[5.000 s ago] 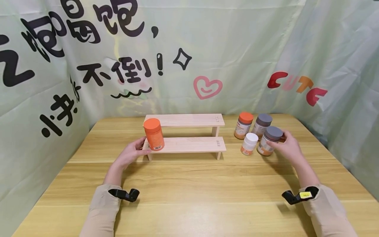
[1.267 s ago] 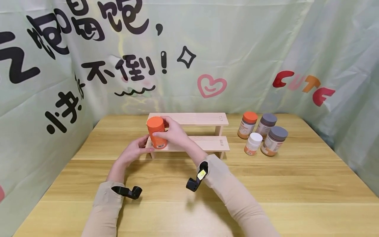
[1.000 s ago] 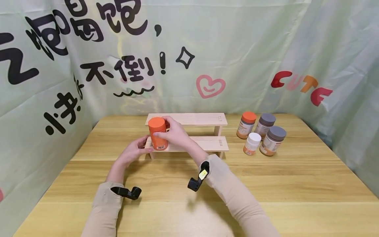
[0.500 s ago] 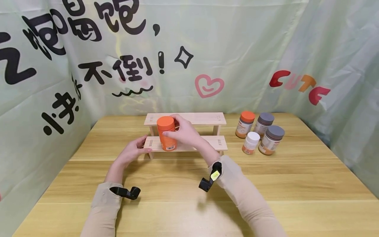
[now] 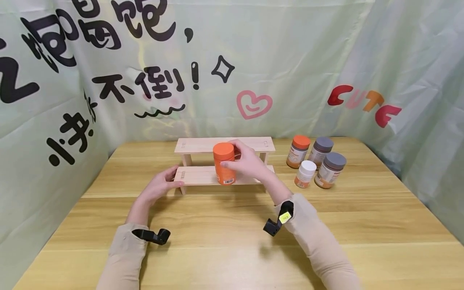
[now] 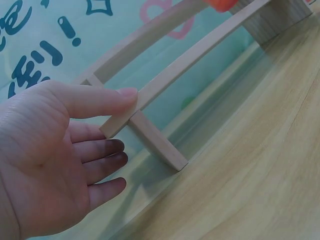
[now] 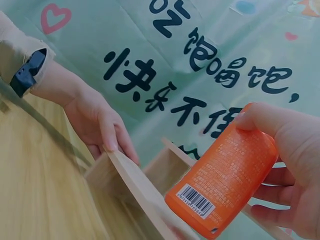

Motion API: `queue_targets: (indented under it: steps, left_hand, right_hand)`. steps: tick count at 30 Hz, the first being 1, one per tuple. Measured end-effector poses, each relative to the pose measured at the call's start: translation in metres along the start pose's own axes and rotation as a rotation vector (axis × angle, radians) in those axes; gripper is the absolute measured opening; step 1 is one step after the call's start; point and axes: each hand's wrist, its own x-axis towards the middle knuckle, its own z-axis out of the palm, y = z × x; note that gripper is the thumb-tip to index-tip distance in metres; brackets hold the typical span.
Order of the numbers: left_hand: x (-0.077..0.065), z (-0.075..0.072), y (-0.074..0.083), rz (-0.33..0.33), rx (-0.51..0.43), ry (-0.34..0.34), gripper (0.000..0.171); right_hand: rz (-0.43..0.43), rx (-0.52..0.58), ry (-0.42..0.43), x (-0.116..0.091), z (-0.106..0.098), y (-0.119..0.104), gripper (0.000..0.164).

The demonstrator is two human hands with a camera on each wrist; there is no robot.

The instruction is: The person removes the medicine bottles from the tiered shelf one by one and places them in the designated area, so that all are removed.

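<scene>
My right hand (image 5: 247,162) grips an orange bottle (image 5: 225,166) with an orange screw cap, thumb on one side and fingers on the other. The bottle is upright at the middle of the lower board (image 5: 195,176) of a pale wooden display shelf; whether its base touches the board I cannot tell. In the right wrist view, the bottle (image 7: 225,170) shows its barcode side. My left hand (image 5: 161,184) pinches the left end of the lower board, and in the left wrist view the thumb (image 6: 107,100) lies on the board's front edge.
The upper board (image 5: 224,145) stands behind the lower one. To the right on the wooden table (image 5: 217,241) are an orange-capped jar (image 5: 298,152), two grey-capped jars (image 5: 320,150) and a small white-capped bottle (image 5: 305,174). A printed cloth (image 5: 282,60) hangs behind.
My right hand has left the front grey-capped jar at the right, taken hold of the orange bottle and moved it rightward from the lower board's left end to its middle. The left hand stays put.
</scene>
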Motion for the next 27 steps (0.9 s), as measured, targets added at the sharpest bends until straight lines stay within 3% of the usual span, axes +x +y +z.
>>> queue_targets:
  steps: [15,27]
  left_hand:
    - [-0.002,0.001,0.004,-0.005,-0.009,-0.001,0.079]
    - [0.000,0.001,0.003,-0.010,0.006,0.000,0.080]
  right_hand:
    - [0.053,-0.054,0.038,-0.033,-0.054,0.011,0.053]
    - [0.098,-0.090,0.133,-0.056,-0.091,0.018,0.054]
